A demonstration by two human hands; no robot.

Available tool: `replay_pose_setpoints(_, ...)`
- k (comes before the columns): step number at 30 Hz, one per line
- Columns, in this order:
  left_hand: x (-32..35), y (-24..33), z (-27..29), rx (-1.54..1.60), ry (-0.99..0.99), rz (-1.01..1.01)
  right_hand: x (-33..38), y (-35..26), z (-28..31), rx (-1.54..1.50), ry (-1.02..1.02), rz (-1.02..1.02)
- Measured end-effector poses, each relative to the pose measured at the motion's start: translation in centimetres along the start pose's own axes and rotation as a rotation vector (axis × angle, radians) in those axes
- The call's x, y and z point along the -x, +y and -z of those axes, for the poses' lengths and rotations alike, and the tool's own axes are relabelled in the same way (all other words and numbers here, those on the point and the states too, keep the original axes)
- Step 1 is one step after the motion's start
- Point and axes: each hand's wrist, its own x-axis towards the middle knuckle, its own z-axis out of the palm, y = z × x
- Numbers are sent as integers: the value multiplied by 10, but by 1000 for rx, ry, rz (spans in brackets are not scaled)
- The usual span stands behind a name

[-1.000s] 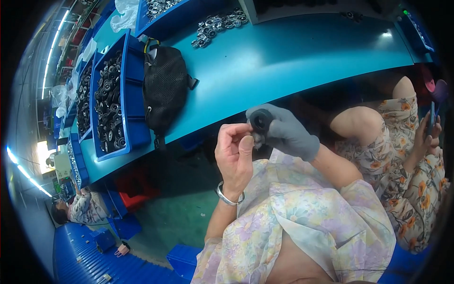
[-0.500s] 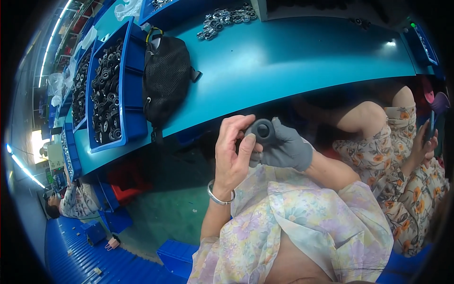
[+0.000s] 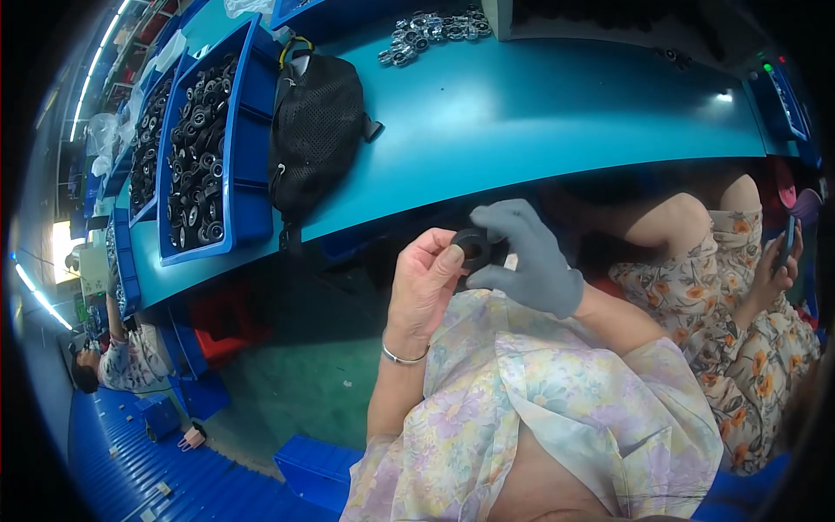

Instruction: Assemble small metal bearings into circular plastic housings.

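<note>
My left hand (image 3: 424, 283), bare and with a silver bangle at the wrist, pinches a black ring-shaped part (image 3: 470, 247) between thumb and fingers. The ring stands with its round hole showing, in front of my body and just below the table edge. My right hand (image 3: 532, 261) wears a grey glove. Its thumb and fingers are spread apart in a C shape around the ring's right side. Behind the ring, between the gloved fingers, is a dark patch whose kind I cannot make out.
On the teal table (image 3: 522, 113) stand a blue bin (image 3: 248, 187) of black wheel-like parts, a black mesh bag (image 3: 317, 130) and a pile of shiny metal pieces (image 3: 435, 35). At right sits a person in floral clothes (image 3: 722, 322) holding a phone. A blue box (image 3: 317, 470) is below.
The gloved right hand has opened from its grip on the black part, its fingers lifting and spreading. My left hand keeps the ring, now turned and lower. The view has shifted slightly.
</note>
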Motion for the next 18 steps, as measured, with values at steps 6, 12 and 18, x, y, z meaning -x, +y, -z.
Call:
replay_pose_setpoints(6,1,-3,5,106,-2,26,-9,12,-9,298,-28,316)
replay_pose_setpoints(12,-17,-4,24,256,-101,116,-29,24,-8,294,-136,280)
replay_pose_setpoints(18,-34,13,39,354,-73,-69,-93,40,1,247,-232,65)
